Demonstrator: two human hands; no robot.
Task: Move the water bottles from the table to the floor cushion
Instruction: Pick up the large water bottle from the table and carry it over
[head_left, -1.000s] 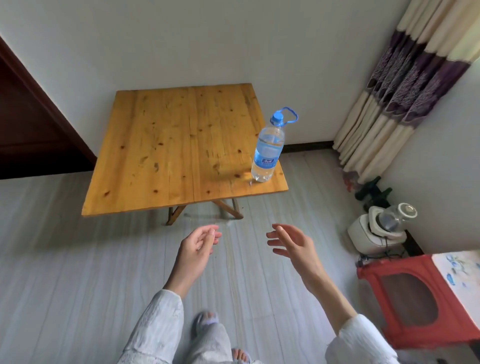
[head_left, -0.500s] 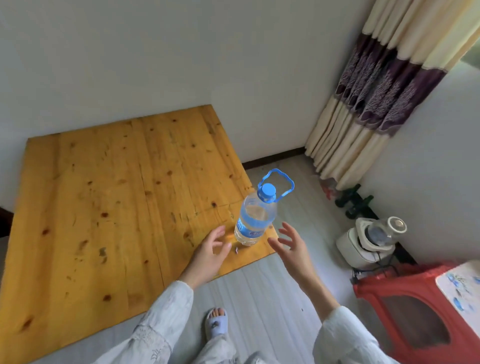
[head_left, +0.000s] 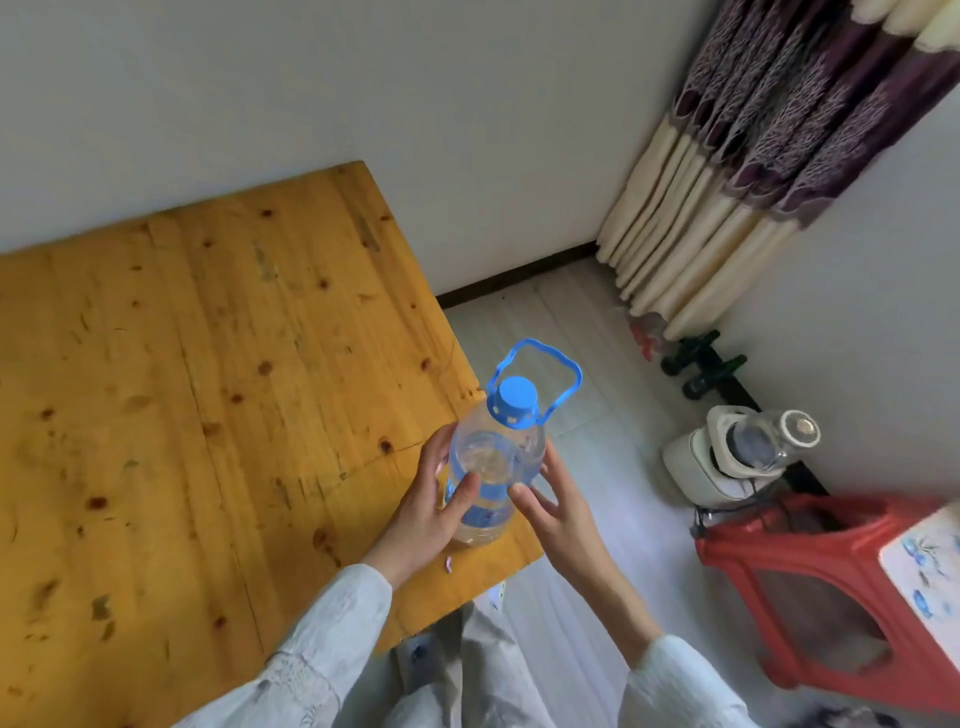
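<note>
A clear water bottle (head_left: 493, 457) with a blue cap, blue carry loop and blue label stands upright at the near right corner of the wooden table (head_left: 197, 395). My left hand (head_left: 431, 509) wraps around the bottle's left side, thumb across its front. On the bottle's right side my right hand (head_left: 556, 514) lies against it, fingers spread and pressing the label. No floor cushion is in view.
A red plastic stool (head_left: 810, 587) stands on the floor at the right, with a white appliance (head_left: 727, 457) behind it by the wall. Dark dumbbells (head_left: 701, 364) lie below the curtain (head_left: 769, 156). Pale floor lies between table and stool.
I have stepped closer to the table. Both hands rose from in front of the bottle and closed in on its two sides; the left now grips it.
</note>
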